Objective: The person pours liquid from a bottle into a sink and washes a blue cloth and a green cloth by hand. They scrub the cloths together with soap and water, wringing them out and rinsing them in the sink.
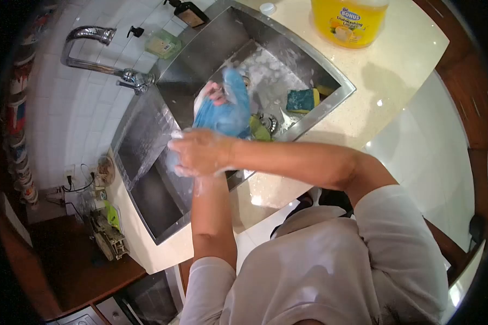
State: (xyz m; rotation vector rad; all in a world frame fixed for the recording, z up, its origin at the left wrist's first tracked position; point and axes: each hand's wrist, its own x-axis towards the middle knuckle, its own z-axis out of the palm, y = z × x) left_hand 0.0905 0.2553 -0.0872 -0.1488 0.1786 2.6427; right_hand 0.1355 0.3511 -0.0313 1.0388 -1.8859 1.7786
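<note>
Over the sink [303,130], my left hand [216,96] has its pinkish fingertips curled against a blurred blue cloth [222,116], whose upper end sticks up in a rounded tip. My right hand [203,151] lies across my left wrist, with its fingers wrapped round it. White suds coat the right hand's fingers and knuckles. My right forearm crosses over the left one and hides part of the wrist. A green and yellow sponge [302,101] sits in the foamy basin to the right. Beside the drain [269,123] lies a yellow-green piece [259,130], partly covered by my forearm.
A chrome faucet [92,67] reaches out from the tiled wall. Behind the sink stand a green soap bottle [164,44] and a dark pump bottle [190,13]. A large jug of yellow dishwashing liquid [348,24] and a white cap [267,8] are on the counter [387,81].
</note>
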